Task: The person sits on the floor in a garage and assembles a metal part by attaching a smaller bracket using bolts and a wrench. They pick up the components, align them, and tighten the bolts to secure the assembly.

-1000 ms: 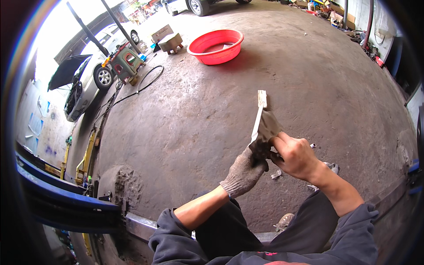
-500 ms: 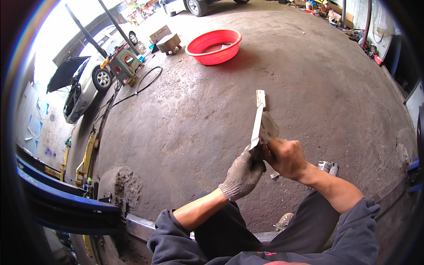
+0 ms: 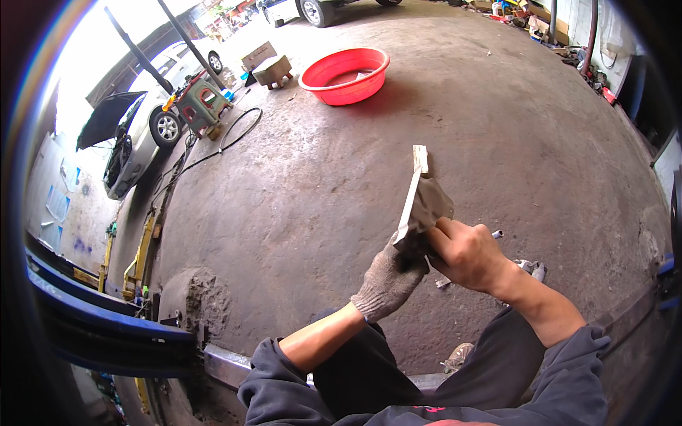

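Blue beam: a thick blue beam (image 3: 106,312) crosses the lower left, its outer end lost in the dark rim of the view.
Silver car: the car (image 3: 144,142) stands with its hood raised; glare washes out the area behind it.
Stool: a grey-green stool (image 3: 201,105) with red-edged openings stands near the car, beside a looped black hose (image 3: 245,128).
Red basin: a round, wide-rimmed basin (image 3: 355,94) sits on the floor (image 3: 298,234), well beyond the hands; what lies inside is hard to make out.
Left hand: in a grey-brown knit glove, the left hand (image 3: 391,280) grips the near end of the flat piece, the fingertips partly hidden.
Flat piece: the piece (image 3: 433,199) is between the hands, above the floor, tilted away from the body. A narrow white edge runs down its left side; the face is dull, dark grey-brown and smudged. Its near end is covered by fingers. A pale block (image 3: 420,159) shows at the far end; whether it is joined on cannot be told.
Right hand: bare, the right hand (image 3: 465,255) curls its fingers against the dark face; whether they pinch or only press cannot be told.
Small parts: metallic bits (image 3: 538,271) lie on the floor, partly behind the right forearm, too small to identify.
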A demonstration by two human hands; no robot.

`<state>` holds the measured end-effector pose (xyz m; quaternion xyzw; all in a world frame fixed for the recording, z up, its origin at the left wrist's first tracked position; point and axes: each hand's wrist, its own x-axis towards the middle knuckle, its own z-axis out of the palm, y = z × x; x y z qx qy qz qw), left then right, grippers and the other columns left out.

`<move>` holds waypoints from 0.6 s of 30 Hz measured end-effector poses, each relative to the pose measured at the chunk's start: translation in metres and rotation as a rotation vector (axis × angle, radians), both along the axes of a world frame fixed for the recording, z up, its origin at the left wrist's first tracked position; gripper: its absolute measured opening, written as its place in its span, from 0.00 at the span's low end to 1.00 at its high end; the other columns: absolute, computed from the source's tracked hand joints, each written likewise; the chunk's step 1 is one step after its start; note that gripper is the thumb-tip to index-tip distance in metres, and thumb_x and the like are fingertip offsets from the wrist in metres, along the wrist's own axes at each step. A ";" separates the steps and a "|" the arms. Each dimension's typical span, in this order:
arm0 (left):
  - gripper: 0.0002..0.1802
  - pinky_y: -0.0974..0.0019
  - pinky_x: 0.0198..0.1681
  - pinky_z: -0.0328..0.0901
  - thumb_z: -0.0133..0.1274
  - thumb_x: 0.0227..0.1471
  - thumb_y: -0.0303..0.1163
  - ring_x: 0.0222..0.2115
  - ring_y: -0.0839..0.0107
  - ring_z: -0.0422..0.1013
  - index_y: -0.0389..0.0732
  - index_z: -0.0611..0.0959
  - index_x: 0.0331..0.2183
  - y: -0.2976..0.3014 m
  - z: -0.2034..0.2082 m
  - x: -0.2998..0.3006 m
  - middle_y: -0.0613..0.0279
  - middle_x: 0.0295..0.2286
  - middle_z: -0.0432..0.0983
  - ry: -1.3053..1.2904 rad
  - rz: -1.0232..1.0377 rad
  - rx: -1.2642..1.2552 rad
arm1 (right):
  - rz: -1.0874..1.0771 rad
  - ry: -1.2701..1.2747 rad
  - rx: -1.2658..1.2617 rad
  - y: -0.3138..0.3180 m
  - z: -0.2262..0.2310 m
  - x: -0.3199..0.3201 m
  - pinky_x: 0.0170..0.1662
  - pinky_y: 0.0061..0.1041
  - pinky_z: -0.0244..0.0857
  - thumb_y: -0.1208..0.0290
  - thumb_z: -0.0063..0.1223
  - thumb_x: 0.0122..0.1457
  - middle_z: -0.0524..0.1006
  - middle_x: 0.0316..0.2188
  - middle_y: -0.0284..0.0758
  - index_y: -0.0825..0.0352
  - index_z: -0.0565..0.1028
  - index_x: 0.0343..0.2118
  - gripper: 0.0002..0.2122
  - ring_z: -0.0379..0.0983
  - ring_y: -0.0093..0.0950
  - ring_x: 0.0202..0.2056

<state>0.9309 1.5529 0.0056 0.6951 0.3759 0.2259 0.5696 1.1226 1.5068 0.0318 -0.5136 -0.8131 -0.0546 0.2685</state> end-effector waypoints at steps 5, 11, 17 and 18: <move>0.23 0.60 0.45 0.71 0.53 0.56 0.25 0.39 0.69 0.76 0.36 0.71 0.54 -0.003 -0.003 0.000 0.49 0.38 0.80 -0.075 0.023 0.014 | 0.006 -0.013 0.021 -0.002 -0.002 0.000 0.24 0.34 0.72 0.68 0.62 0.52 0.73 0.25 0.37 0.64 0.70 0.29 0.10 0.77 0.36 0.25; 0.17 0.65 0.41 0.71 0.55 0.51 0.21 0.37 0.72 0.74 0.35 0.76 0.45 -0.008 -0.011 0.003 0.60 0.34 0.77 -0.229 0.100 0.056 | -0.054 0.104 0.021 -0.002 -0.010 -0.006 0.21 0.36 0.70 0.66 0.62 0.56 0.73 0.23 0.38 0.64 0.71 0.28 0.11 0.77 0.37 0.22; 0.16 0.69 0.30 0.68 0.55 0.58 0.35 0.27 0.75 0.73 0.38 0.78 0.46 0.013 0.008 -0.009 0.60 0.30 0.79 -0.353 0.012 -0.414 | -0.043 0.314 -0.077 0.002 -0.011 -0.010 0.26 0.40 0.70 0.62 0.59 0.61 0.77 0.24 0.40 0.66 0.70 0.29 0.13 0.78 0.42 0.25; 0.15 0.71 0.27 0.67 0.55 0.59 0.36 0.25 0.76 0.72 0.38 0.79 0.44 0.014 0.011 -0.010 0.61 0.28 0.78 -0.368 0.022 -0.515 | -0.022 0.338 -0.119 0.002 -0.008 -0.010 0.27 0.41 0.71 0.61 0.58 0.62 0.77 0.24 0.40 0.66 0.69 0.30 0.14 0.78 0.43 0.26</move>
